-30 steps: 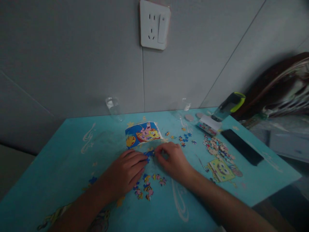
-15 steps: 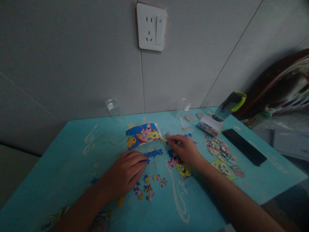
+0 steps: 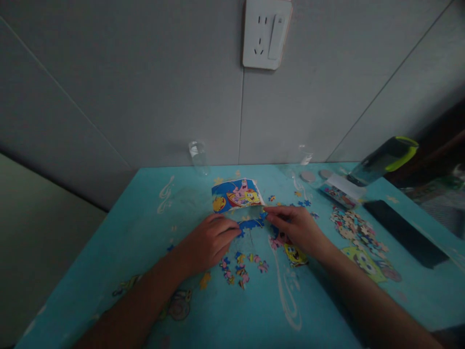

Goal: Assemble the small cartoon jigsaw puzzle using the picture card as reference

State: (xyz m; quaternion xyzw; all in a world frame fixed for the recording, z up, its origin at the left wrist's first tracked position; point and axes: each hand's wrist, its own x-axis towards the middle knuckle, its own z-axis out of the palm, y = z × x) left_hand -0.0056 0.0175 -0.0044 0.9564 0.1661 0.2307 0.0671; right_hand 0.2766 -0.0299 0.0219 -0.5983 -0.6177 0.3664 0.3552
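The whole scene has slid to the right since half a second ago, and the right hand (image 3: pixel 298 228) has come a little closer to the left hand (image 3: pixel 210 241).

In the head view, the left hand lies flat on the blue table (image 3: pixel 109 252), fingers together, their tips pressing on the built strip (image 3: pixel 250 223) of blue puzzle. The strip sits at 2 o'clock from that hand, right between both hands. The right hand's fingers are pinched close together at the strip's right end, but I cannot tell if a piece is in them. The picture card (image 3: pixel 237 194) lies at 12 o'clock from the strip, just beside it. Loose pieces (image 3: pixel 241 269) lie at 6 o'clock. A big pile (image 3: pixel 358 230) sits at 3 o'clock, well apart.
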